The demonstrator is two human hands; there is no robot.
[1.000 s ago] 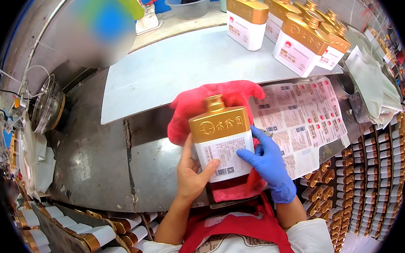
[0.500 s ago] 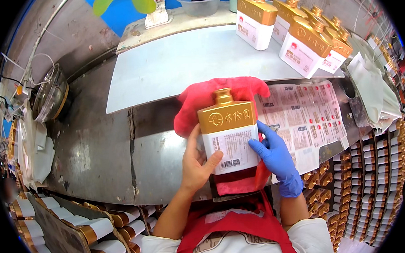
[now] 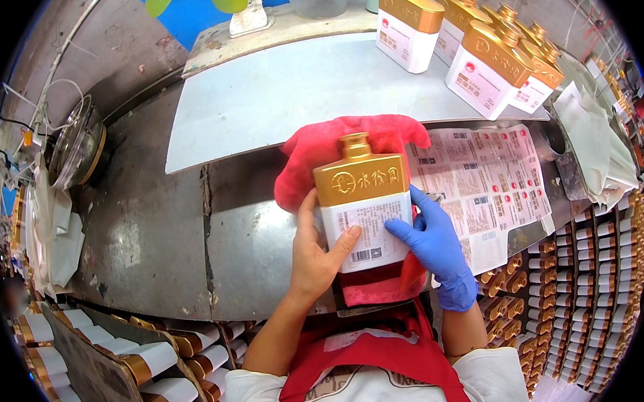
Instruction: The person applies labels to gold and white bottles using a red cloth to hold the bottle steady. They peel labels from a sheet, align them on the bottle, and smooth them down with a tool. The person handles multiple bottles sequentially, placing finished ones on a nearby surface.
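Stretching leftward from the bare left hand [image 3: 316, 259], the stained grey metal counter [image 3: 138, 236] offers wide room, while a smooth pale board [image 3: 280, 94] has its near edge running behind the fluffy red cloth [image 3: 307, 158], and a sheet of printed labels [image 3: 493, 192] takes up the right side. Glossy embossed gold caps the flat-sided white bottle [image 3: 370, 224], its short neck pointing away from the person, held between the left hand and the blue-gloved right hand [image 3: 436, 244], both clamped on its opposite sides, thumbs on the front.
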